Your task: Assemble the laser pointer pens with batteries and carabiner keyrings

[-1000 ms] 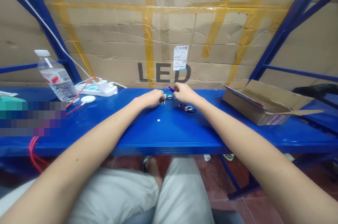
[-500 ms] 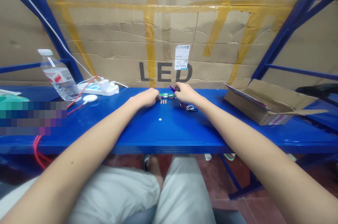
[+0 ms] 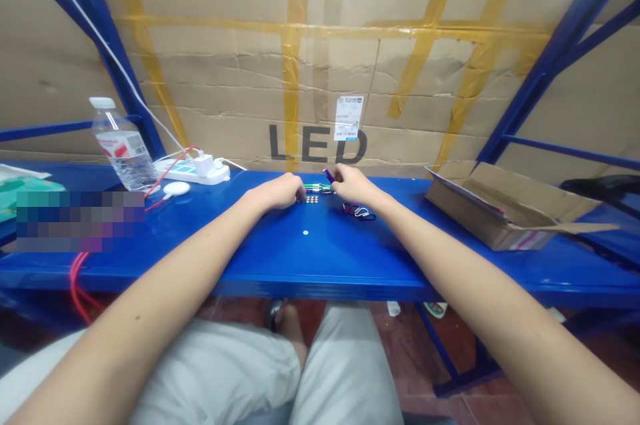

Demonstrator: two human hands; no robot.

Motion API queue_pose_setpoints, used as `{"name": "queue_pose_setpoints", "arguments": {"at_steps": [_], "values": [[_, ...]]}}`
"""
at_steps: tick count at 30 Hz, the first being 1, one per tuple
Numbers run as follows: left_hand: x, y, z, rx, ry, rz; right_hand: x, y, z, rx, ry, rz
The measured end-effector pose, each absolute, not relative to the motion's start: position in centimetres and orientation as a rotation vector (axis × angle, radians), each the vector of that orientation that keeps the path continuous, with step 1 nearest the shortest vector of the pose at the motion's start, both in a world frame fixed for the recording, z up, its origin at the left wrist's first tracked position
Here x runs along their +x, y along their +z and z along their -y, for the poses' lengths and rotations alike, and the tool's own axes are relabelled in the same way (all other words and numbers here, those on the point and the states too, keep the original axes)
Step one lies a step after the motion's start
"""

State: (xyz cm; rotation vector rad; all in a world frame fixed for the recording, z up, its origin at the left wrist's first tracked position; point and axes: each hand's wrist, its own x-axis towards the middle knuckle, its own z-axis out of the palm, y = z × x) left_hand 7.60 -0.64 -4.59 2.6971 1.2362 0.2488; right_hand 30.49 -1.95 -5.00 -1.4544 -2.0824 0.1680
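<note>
Fingers of the right hand [image 3: 353, 183] pinch a small purple piece [image 3: 327, 175] at the far middle of the blue tabletop [image 3: 320, 258]. A thin green rod [image 3: 316, 187] lies crosswise between both hands, its long axis left to right. The left hand [image 3: 280, 190] is curled closed, its fingertips at the rod's left end, just beside a cluster of small silver discs [image 3: 312, 199].

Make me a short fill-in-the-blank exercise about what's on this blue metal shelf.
1. The clear plastic water bottle stands on the ____ side of the blue metal shelf.
2. The brown cardboard sheet behind the hands reads ____.
3. The open brown cardboard box lies nearest the ____ hand.

Missing words: left; LED; right
</note>
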Motion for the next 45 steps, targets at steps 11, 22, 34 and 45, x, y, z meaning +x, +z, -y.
{"name": "queue_pose_setpoints", "arguments": {"at_steps": [11, 22, 34, 45], "values": [[7.5, -3.4, 1.6, 2.611, 0.182, -1.063, 30.6, -5.2, 1.8, -1.422, 0.160, 2.106], [7.7, -3.0, 2.1, 2.646, 0.124, -1.134, 30.1, -4.6, 2.3, -1.307, 0.423, 2.011], [8.3, -3.1, 3.0, 2.575, 0.214, -1.107, 31.0, -4.0, 2.6, -0.998, 0.822, 2.347], [9.1, -3.1, 3.4, 2.582, 0.109, -0.985, 30.5, -3.3, 3.8, -1.063, 0.788, 2.635]]}}
